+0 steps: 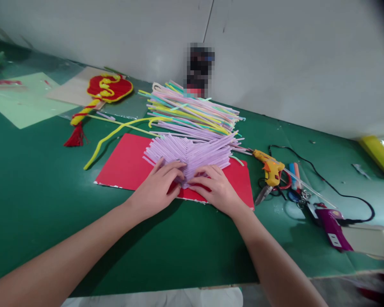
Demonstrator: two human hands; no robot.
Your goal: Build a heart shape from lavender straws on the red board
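A lavender fan-shaped piece [208, 153] made of many pipe cleaners, set in a V pattern with a seam down its middle, lies on a red board [124, 157]. My left hand [161, 183] is at its lower left, fingers curled with thumb and fingertips closed on the pipe cleaners near the bottom point. My right hand [216, 187] mirrors it at the lower right, thumb and fingers pinching the same lower end. The fingers partly cover this lower end. Just behind lies a pile of loose pipe cleaners [192, 111] in pink, yellow, teal and lavender.
A yellow glue gun [272, 168] with a black cord lies right, over scissors [264, 194] near pens and keys. A purple socket block [333, 228] sits farther right. At left are a red-and-yellow tasselled fan [110, 89], a bent yellow pipe cleaner [100, 145] and green paper [22, 104].
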